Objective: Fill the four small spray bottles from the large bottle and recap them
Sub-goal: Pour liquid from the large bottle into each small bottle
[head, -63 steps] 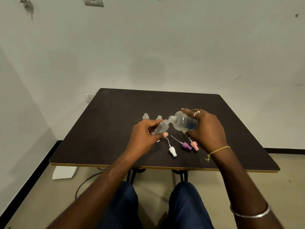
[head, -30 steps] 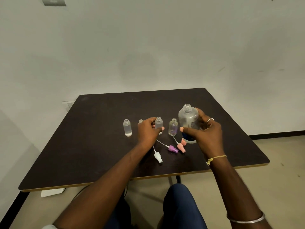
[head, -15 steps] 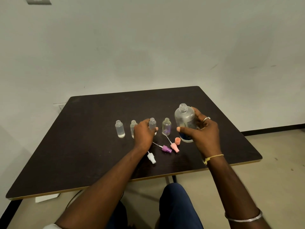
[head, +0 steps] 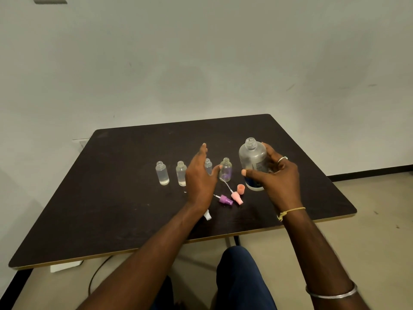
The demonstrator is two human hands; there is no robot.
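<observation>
Large bottle [head: 252, 159] upright between right fingers [head: 270, 151].

The desk [head: 125, 198] is looking dark brown, almost black, with a thin yellow-brown edge, the wall [head: 201, 63] is showing plain pale grey, and the floor [head: 368, 231] is looking sandy. The small bottles [head: 162, 173] are looking clear, the right-hand small bottle [head: 225, 170] is showing a little purple, and the large bottle [head: 252, 157] is looking cloudy-clear with a dark blue band at its foot. A purple spray top [head: 225, 200], a pink spray top [head: 237, 197], a white spray top [head: 207, 214] and a peachy pink little cap [head: 241, 189] are showing up bright, and the person is wearing dark blue trousers [head: 241, 276], a yellow thread [head: 290, 210], a silver bangle [head: 333, 293] and a silver ring [head: 282, 158].
</observation>
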